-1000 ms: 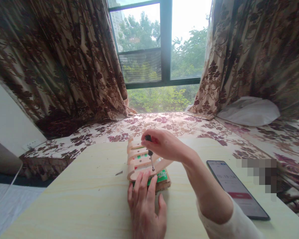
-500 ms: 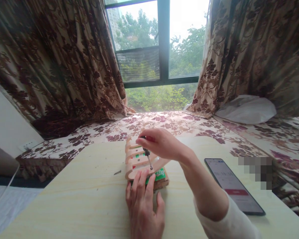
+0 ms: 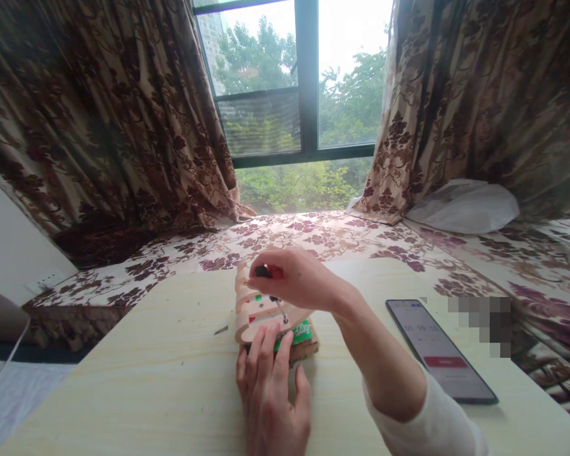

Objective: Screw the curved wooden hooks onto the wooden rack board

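Note:
A slatted piece of pale wood with curved ends (image 3: 245,330) rests on a green printed box (image 3: 302,332) with brown sides. My left hand (image 3: 274,399) lies over its near end, fingers pressing the wood down and the thumb by the box's front. In my right hand (image 3: 294,277) is a screwdriver (image 3: 279,305), gripped from above by its dark and red handle. Its shaft slopes down to a dark screw or hole in the near slat. The wrapped fingers hide part of the handle.
A phone with a running timer (image 3: 439,354) lies on the right of the pale table (image 3: 137,380). Left of the wood is a small dark pointed sliver (image 3: 221,330), with tiny specks around. Behind the table stretches a flowered cloth (image 3: 308,231) below the window.
My right hand has turned about the screwdriver handle, its fingers now curled further round it, showing red. The left hand keeps its hold. The whole view has shifted slightly.

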{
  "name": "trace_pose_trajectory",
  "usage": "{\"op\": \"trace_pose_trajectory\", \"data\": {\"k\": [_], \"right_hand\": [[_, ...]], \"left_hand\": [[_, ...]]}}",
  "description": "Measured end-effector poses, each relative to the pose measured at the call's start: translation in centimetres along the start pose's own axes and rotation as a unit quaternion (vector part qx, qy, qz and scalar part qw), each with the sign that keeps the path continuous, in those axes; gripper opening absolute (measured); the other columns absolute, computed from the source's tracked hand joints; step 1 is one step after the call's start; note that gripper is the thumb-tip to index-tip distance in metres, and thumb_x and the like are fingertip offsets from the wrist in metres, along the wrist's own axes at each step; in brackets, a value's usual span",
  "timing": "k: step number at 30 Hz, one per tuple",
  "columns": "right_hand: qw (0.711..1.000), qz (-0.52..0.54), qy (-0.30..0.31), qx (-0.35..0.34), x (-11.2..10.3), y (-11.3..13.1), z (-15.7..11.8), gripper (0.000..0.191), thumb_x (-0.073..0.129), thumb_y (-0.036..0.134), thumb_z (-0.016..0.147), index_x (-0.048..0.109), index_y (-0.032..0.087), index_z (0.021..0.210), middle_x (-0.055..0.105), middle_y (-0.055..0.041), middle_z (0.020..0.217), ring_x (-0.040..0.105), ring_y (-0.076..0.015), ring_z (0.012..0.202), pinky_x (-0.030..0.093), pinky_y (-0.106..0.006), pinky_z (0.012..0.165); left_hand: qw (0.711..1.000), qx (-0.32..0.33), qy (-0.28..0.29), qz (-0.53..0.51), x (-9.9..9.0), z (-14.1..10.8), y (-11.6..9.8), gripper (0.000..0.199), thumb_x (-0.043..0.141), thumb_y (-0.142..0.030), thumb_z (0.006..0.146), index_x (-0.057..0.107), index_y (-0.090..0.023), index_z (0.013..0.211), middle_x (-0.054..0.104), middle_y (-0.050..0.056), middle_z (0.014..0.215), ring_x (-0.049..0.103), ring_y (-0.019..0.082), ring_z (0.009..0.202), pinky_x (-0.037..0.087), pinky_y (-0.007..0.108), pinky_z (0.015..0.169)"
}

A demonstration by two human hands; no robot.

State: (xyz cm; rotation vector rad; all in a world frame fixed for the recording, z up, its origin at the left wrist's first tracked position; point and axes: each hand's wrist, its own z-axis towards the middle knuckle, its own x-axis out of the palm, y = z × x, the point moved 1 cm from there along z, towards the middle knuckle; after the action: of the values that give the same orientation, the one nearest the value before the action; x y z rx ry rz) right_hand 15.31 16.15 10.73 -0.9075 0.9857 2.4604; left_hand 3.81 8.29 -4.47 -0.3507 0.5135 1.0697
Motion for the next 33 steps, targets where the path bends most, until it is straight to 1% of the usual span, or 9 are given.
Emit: {"op": "trace_pose_trajectory", "data": {"k": [4,7,13,15,21,24,28,30,33], "right_hand": [[0.997,-0.051,-0.039,0.044,0.3,-0.7,0.4,0.023,0.061,0.038,0.080,0.060,0.018,0.068,0.049,0.0038,0.059,0.035,-0.0081,0.055,0.024,-0.023,0.054],[0.994,-0.069,-0.054,0.068,0.2,-1.4,0.5,0.026,0.057,0.040,0.082,0.056,0.018,0.069,0.047,0.0038,0.060,0.034,-0.0085,0.056,0.023,-0.024,0.053],[1.000,0.014,-0.009,-0.002,-0.2,-1.0,0.2,0.035,0.044,0.042,0.091,0.055,0.018,0.069,0.043,0.0046,0.057,0.036,-0.0077,0.056,0.024,-0.023,0.054],[1.000,0.024,-0.004,-0.007,-0.3,-1.0,0.2,0.036,0.044,0.042,0.091,0.053,0.017,0.065,0.042,0.0046,0.057,0.036,-0.0075,0.056,0.024,-0.023,0.054],[0.996,-0.033,-0.059,0.064,-0.3,-1.8,0.5,0.040,0.049,0.046,0.086,0.048,0.017,0.059,0.042,0.0047,0.055,0.034,-0.0075,0.054,0.023,-0.023,0.052],[0.993,-0.049,-0.068,0.080,-0.2,-1.8,0.4,0.034,0.052,0.044,0.084,0.054,0.017,0.063,0.046,0.0045,0.056,0.036,-0.0077,0.054,0.024,-0.023,0.052],[0.998,-0.035,-0.049,0.028,-0.4,-1.5,0.2,0.016,0.054,0.032,0.084,0.064,0.020,0.082,0.056,0.0040,0.066,0.043,-0.0079,0.060,0.028,-0.022,0.056],[0.999,-0.028,-0.040,0.009,-0.5,-1.5,0.2,0.015,0.055,0.031,0.084,0.065,0.020,0.082,0.057,0.0034,0.068,0.044,-0.0079,0.061,0.029,-0.022,0.057],[0.998,-0.045,-0.044,0.031,-0.6,-1.7,0.3,0.018,0.056,0.033,0.084,0.065,0.019,0.078,0.056,0.0027,0.065,0.043,-0.0082,0.059,0.028,-0.023,0.056]], "left_hand": [[1.000,0.004,-0.007,-0.001,0.0,0.0,0.1,0.049,0.055,-0.011,0.076,0.048,-0.016,0.124,0.053,0.014,0.129,0.040,0.027,0.129,0.026,0.048,0.107],[1.000,-0.001,-0.007,-0.001,0.0,0.1,0.0,0.048,0.055,-0.011,0.076,0.049,-0.016,0.123,0.053,0.013,0.130,0.040,0.027,0.129,0.026,0.047,0.108],[1.000,-0.005,-0.008,-0.002,0.1,0.1,-0.1,0.048,0.054,-0.010,0.076,0.049,-0.016,0.123,0.053,0.014,0.129,0.039,0.027,0.129,0.025,0.048,0.108],[1.000,-0.005,-0.004,-0.002,0.1,0.0,0.0,0.047,0.054,-0.010,0.076,0.049,-0.016,0.123,0.053,0.015,0.129,0.039,0.027,0.129,0.025,0.048,0.108],[1.000,0.001,-0.008,-0.005,0.1,-0.1,0.0,0.047,0.055,-0.011,0.076,0.049,-0.015,0.123,0.053,0.015,0.128,0.039,0.027,0.129,0.025,0.048,0.108],[1.000,-0.002,-0.010,-0.005,0.1,-0.1,0.0,0.047,0.055,-0.011,0.076,0.049,-0.016,0.123,0.053,0.014,0.128,0.039,0.027,0.129,0.025,0.048,0.108],[1.000,0.000,-0.009,-0.005,0.0,-0.1,0.1,0.047,0.055,-0.011,0.076,0.050,-0.015,0.122,0.052,0.014,0.130,0.039,0.028,0.129,0.025,0.048,0.108],[1.000,0.001,-0.008,-0.006,0.1,-0.1,0.1,0.047,0.055,-0.011,0.076,0.050,-0.015,0.123,0.052,0.014,0.130,0.039,0.028,0.129,0.025,0.048,0.108],[1.000,0.001,-0.007,-0.005,0.1,-0.1,0.1,0.047,0.055,-0.011,0.076,0.050,-0.015,0.123,0.052,0.013,0.131,0.039,0.027,0.129,0.024,0.047,0.109]]}}
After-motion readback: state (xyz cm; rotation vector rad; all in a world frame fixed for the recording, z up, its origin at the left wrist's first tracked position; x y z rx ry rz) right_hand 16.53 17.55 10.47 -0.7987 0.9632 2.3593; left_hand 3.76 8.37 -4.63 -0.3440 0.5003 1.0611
